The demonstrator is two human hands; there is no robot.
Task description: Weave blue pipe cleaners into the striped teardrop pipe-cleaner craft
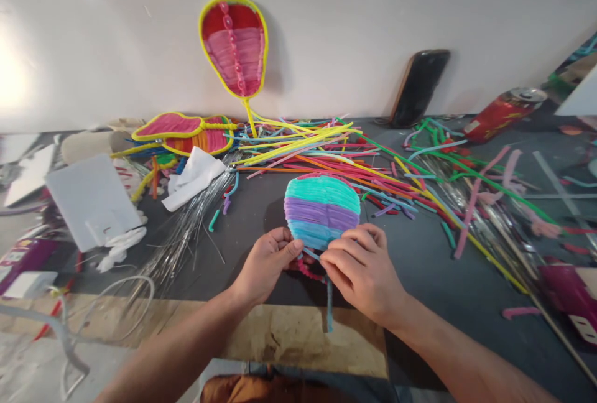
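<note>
Between my hands is a rounded pipe-cleaner panel (323, 210) with turquoise, purple and blue bands and a pinkish-red top edge. My left hand (270, 263) pinches its lower left edge between thumb and fingers. At the lower right edge, my right hand (364, 269) has its fingers closed on a light blue pipe cleaner (329, 306), whose loose end hangs below the panel. A twisted dark pink stem (308, 270) curves under the panel, partly hidden by my fingers.
Loose pipe cleaners (298, 148) lie heaped behind the panel. A yellow-rimmed pink piece (236, 48) leans on the wall, with a phone (418, 89) and a red can (504, 115) to the right. Metal wires (186, 222), white paper (93, 201) and a cable (60, 328) are on the left.
</note>
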